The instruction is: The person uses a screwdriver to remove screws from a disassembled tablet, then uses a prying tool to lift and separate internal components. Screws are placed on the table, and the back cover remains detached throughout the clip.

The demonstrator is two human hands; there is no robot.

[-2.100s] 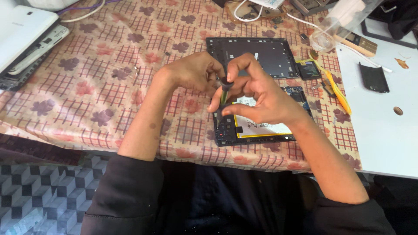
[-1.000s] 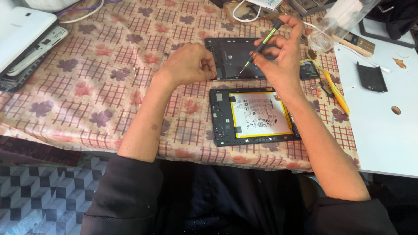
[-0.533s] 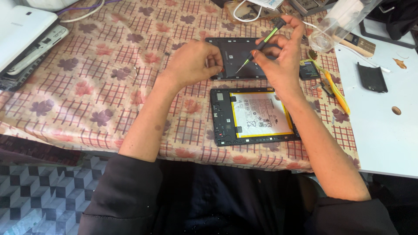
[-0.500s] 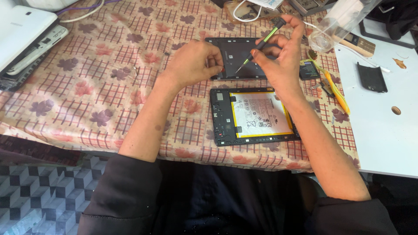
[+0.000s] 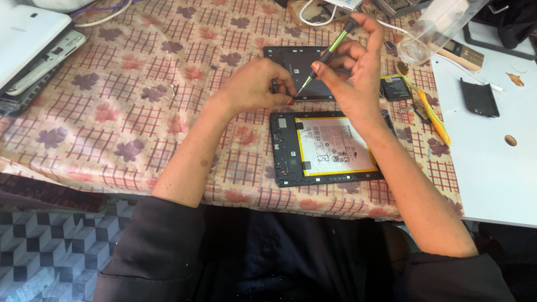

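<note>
An opened black tablet (image 5: 285,154) lies on the patterned tablecloth (image 5: 140,112), its white and yellow battery (image 5: 334,150) exposed. Behind it lies the tablet's black back cover (image 5: 299,61). My right hand (image 5: 352,72) holds a thin green and black screwdriver (image 5: 327,54) above the back cover, tip pointing down and left. My left hand (image 5: 254,84) hovers beside that tip, its fingers pinched together right at the tip; anything pinched there is too small to see.
A white laptop (image 5: 28,45) sits at the far left. To the right are a small black battery (image 5: 396,88), a yellow-handled tool (image 5: 433,117), a black phone cover (image 5: 479,98) on a white table (image 5: 498,162), a clear plastic bag (image 5: 439,28) and cables (image 5: 313,14).
Both hands rose from the opened tablet to above the back cover. My left hand then moved right, bringing its pinched fingers to the screwdriver tip.
</note>
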